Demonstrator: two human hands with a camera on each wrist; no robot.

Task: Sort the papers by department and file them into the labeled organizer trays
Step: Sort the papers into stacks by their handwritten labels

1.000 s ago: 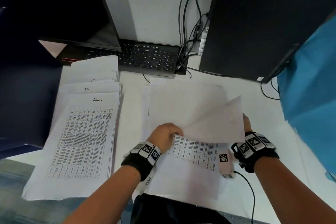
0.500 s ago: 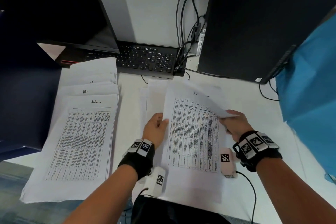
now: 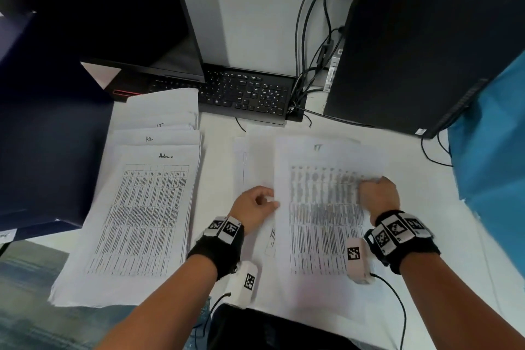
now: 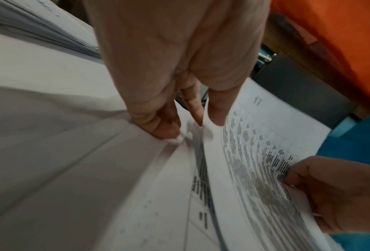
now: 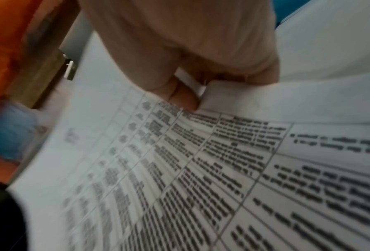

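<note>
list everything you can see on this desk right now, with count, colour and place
sheet: one, white, printed table, marked IT, held at desk centre
loose papers: several, white, under the sheet
sorted stacks: overlapping, white, desk left; tops marked Admin, HR, IT
keyboard: one, black, behind the papers
monitor: one, black, back left
computer tower: one, black, back right
cables: several, black, beside the tower
blue cloth: one, far right
left hand: grip pinching the sheet's left edge
right hand: grip pinching its right edge

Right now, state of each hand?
Left hand: pinching the left edge of the printed sheet.
Right hand: gripping that sheet's right edge.
</note>
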